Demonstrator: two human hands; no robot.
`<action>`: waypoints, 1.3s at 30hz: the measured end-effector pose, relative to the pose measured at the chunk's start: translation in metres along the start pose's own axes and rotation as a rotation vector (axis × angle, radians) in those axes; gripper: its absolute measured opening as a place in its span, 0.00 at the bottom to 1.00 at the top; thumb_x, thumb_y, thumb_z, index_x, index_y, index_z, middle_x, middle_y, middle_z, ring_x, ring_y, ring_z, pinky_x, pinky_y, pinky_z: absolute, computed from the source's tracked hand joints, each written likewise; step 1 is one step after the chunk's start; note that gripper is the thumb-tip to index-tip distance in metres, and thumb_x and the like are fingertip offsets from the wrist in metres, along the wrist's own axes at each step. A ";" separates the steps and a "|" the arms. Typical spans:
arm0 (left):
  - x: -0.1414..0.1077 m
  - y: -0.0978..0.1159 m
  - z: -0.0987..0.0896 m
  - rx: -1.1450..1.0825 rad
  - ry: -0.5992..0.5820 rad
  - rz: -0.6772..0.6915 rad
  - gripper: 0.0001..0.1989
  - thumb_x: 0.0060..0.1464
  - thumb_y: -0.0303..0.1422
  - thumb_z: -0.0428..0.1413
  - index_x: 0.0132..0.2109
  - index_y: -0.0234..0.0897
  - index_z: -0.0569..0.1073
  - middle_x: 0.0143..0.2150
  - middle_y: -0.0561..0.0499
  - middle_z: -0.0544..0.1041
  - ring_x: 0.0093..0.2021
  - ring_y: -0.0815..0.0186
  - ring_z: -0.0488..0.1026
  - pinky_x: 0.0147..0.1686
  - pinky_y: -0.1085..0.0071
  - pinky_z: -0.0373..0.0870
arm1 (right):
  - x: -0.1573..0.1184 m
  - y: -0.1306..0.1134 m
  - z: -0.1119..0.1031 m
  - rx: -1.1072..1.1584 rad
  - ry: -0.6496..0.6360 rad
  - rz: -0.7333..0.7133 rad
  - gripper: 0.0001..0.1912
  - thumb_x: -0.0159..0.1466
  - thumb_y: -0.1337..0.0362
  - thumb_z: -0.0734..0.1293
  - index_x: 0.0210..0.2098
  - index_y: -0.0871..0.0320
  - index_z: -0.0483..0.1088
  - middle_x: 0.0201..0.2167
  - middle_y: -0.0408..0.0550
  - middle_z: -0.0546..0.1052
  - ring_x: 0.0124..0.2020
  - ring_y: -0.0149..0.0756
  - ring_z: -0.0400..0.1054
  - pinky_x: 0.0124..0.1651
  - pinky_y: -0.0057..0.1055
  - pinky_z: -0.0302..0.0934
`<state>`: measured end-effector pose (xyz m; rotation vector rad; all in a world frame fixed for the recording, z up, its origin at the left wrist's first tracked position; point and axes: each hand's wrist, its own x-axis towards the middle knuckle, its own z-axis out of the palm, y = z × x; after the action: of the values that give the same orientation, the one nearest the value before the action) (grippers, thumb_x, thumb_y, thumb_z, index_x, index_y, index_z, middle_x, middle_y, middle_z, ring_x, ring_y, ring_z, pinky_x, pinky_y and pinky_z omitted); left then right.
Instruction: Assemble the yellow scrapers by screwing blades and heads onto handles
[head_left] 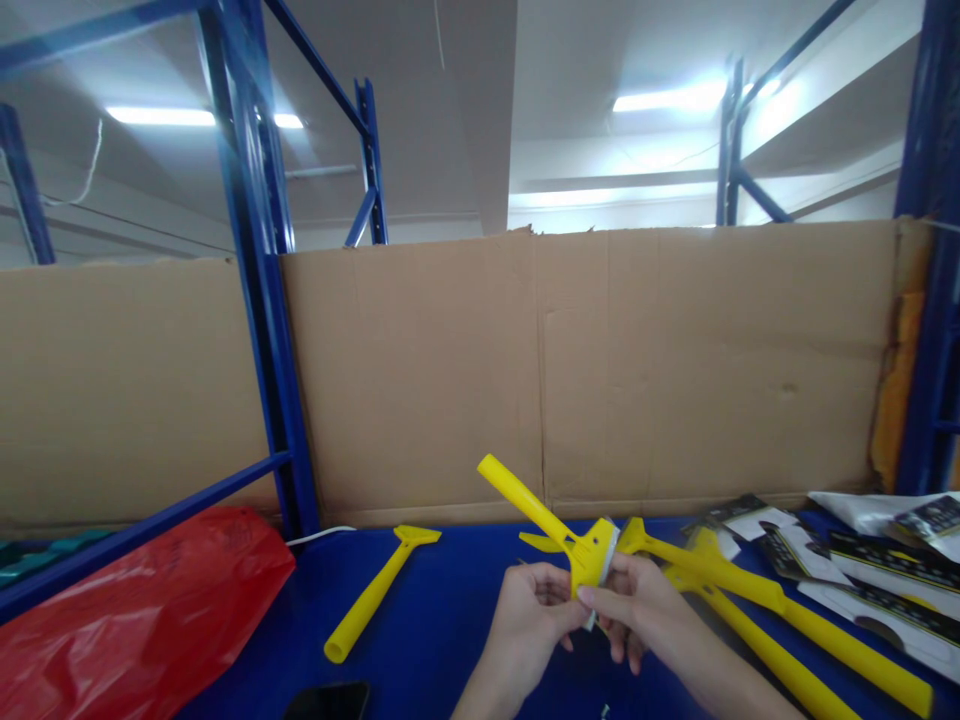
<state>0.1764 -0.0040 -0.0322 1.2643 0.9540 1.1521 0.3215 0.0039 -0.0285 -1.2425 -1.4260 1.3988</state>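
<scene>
A yellow scraper-like tool (591,556) is held up between my two hands, its round handle pointing to the upper left. My left hand (536,610) grips the lower left of its wide head, fingers curled. At the head's right edge, along a silvery strip (611,550), my right hand (637,605) pinches with thumb and fingers. Another yellow tool (371,600) lies on the blue surface to the left. Several longer yellow tools (810,630) lie to the right, partly behind my right forearm.
A red plastic bag (165,600) lies at the left, a dark phone-like object (328,701) at the front edge. Black and white packages (892,600) are piled at the right. Cardboard (435,380) stands behind the blue table (277,620), between blue rack posts (262,300).
</scene>
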 end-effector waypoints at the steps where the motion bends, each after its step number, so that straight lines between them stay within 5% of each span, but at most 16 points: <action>1: 0.000 -0.001 0.000 0.005 0.013 0.000 0.13 0.32 0.33 0.66 0.26 0.29 0.75 0.21 0.50 0.74 0.20 0.72 0.65 0.17 0.77 0.60 | 0.001 0.001 0.001 -0.006 0.012 -0.006 0.20 0.47 0.54 0.71 0.33 0.59 0.66 0.14 0.33 0.68 0.09 0.25 0.64 0.09 0.18 0.55; 21: -0.003 0.005 0.006 -0.036 0.029 -0.007 0.16 0.31 0.35 0.66 0.28 0.28 0.75 0.24 0.47 0.76 0.21 0.72 0.66 0.17 0.77 0.59 | 0.000 0.003 0.000 0.101 0.004 0.035 0.18 0.50 0.51 0.71 0.29 0.58 0.67 0.14 0.34 0.67 0.09 0.22 0.61 0.10 0.17 0.50; 28: 0.001 0.000 0.005 -0.014 0.069 0.002 0.14 0.31 0.34 0.67 0.26 0.29 0.74 0.19 0.53 0.71 0.19 0.74 0.62 0.15 0.77 0.58 | 0.001 0.002 0.002 -0.018 0.041 -0.027 0.17 0.51 0.52 0.70 0.31 0.59 0.68 0.14 0.34 0.67 0.09 0.24 0.62 0.10 0.18 0.49; 39: -0.001 0.005 0.003 -0.020 0.070 -0.002 0.12 0.33 0.33 0.63 0.28 0.28 0.75 0.24 0.49 0.74 0.21 0.72 0.64 0.16 0.77 0.57 | 0.003 0.003 0.000 -0.071 0.097 -0.052 0.20 0.56 0.46 0.64 0.25 0.57 0.64 0.14 0.35 0.67 0.09 0.24 0.61 0.11 0.19 0.46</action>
<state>0.1786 -0.0062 -0.0269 1.2133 0.9928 1.2076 0.3218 0.0062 -0.0316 -1.2913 -1.4418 1.2456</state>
